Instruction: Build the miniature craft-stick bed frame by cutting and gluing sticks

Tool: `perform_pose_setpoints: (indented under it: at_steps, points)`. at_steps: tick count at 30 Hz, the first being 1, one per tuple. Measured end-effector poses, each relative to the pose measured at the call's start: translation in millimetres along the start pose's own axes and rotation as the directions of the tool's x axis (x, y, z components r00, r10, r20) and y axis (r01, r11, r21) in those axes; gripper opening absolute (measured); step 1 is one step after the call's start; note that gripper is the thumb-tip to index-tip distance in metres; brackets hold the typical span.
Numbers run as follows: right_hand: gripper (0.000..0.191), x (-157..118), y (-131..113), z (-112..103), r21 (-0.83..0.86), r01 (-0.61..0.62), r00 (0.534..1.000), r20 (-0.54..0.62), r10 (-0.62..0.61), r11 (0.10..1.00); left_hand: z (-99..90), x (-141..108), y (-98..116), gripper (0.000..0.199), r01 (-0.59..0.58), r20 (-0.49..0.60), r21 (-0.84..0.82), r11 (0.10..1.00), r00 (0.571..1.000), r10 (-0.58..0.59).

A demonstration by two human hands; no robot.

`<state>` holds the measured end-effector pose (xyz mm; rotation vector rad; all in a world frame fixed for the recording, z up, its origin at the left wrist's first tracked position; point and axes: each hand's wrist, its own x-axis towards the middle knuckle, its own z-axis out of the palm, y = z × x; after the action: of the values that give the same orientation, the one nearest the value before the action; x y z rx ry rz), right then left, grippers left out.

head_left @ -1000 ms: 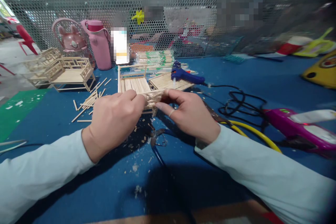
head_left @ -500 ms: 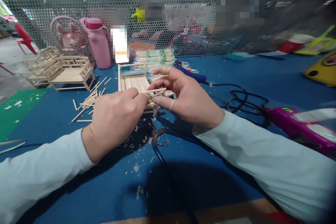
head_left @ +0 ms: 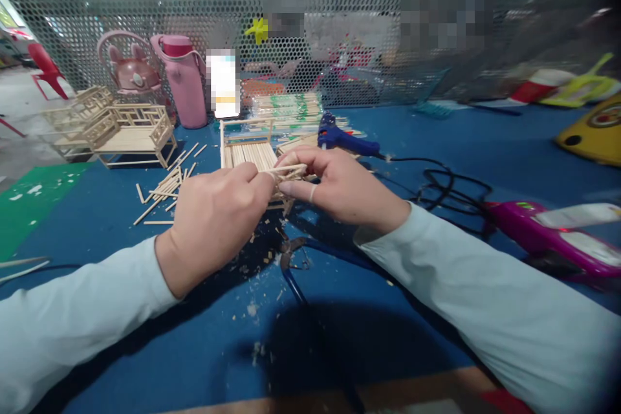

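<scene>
My left hand [head_left: 218,217] is closed in a pinch on a small frame of thin wooden sticks [head_left: 292,172], which juts to the right from its fingertips. At the frame's right end the thumb and fingers of my right hand [head_left: 347,187] close on it, with tape-like bands on some fingers. Just behind stands a miniature stick bench [head_left: 248,154] with a slatted seat and an upright back frame; my hands partly hide its front. Blue-handled pliers [head_left: 292,251] lie open on the table below my hands.
Loose cut sticks [head_left: 167,186] lie left of my hands. Finished miniature benches [head_left: 133,136] stand behind, near a pink bottle [head_left: 187,87] and a lit phone [head_left: 226,87]. A blue glue gun [head_left: 347,138] with a trailing cord, packed sticks [head_left: 286,105] and a purple device [head_left: 548,233] are also there.
My right hand's fingers, raised and spread before, have come down and closed on the small stick frame's end. The left hand keeps its hold almost unmoved.
</scene>
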<state>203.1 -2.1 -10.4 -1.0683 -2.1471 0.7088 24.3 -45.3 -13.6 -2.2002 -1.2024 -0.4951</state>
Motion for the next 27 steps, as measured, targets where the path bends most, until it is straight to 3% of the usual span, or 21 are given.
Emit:
perform_pose_setpoints:
  at_steps: [10,15,17,19,22,27]
  points:
    - [0.009,-1.4,2.0,12.3,0.109,-0.019,0.989,-0.143,0.034,0.994,-0.3,-1.8,1.6,0.023,-0.004,0.022,0.015,1.0,1.0,0.003]
    - [0.008,-1.2,3.5,13.1,0.096,-0.01,0.989,-0.146,0.024,0.995,-19.4,-9.3,-7.6,0.015,0.055,0.075,-0.047,0.997,0.996,-0.052]
    - [0.008,-1.1,4.2,12.6,0.101,-0.001,0.989,-0.144,0.016,0.995,-28.7,-6.2,-16.6,0.024,0.047,0.03,-0.111,0.993,0.999,-0.044]
    - [0.007,-1.1,4.6,12.4,0.095,0.005,0.99,-0.143,0.009,0.996,-33.6,1.9,-25.4,0.045,-0.048,-0.044,-0.212,0.976,0.998,0.04]
    - [0.006,-1.2,4.4,12.9,0.09,0.015,0.99,-0.141,-0.002,0.996,-29.2,16.6,-32.3,0.064,-0.064,0.032,-0.354,0.933,0.996,0.081]
    - [0.004,-2.0,4.5,13.7,0.128,0.018,0.992,-0.125,-0.002,0.992,-12.5,27.3,-29.9,0.063,0.051,0.214,-0.417,0.908,0.976,0.043]
